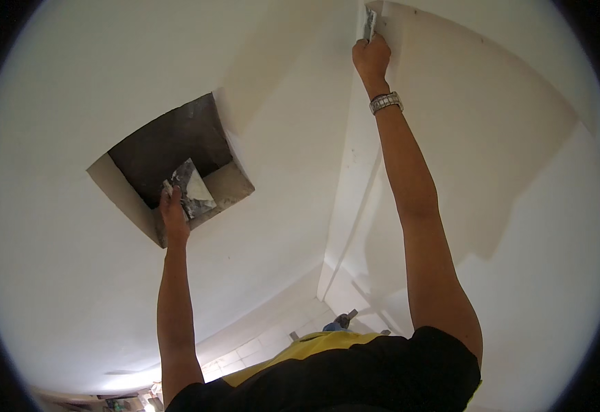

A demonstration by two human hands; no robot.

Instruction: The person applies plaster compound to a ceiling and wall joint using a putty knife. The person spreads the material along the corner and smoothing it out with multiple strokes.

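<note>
Hands were both raised toward white ceiling [80, 103]. Left hand [174, 218] sat at about 9 o'clock of centre, fingers curled tight round handle of a wide trowel [193, 187]. Trowel blade stuck out past fingertips toward 1 o'clock, flat, grey, smeared with pale plaster, a lighter patch on its far half. Blade lay in front of a square dark opening [169, 147] cut in the ceiling; could not tell if it touched the opening's rim.

Right hand [372, 58] was at 12 o'clock, near top edge, fist closed on a small putty knife [369, 25]. Knife blade poked up out of the fist toward 12 o'clock, tip against the seam where white wall panel [478, 137] met ceiling. Fingers wrapped handle fully, handle itself hidden.

Metal wristwatch [386, 102] sat on right wrist, just below hand at 6 o'clock of it. Both forearms bare, rising from lower edge. Black sleeve [355, 378] with yellow garment [300, 350] showed at 6 o'clock. The two tools were well apart.
</note>
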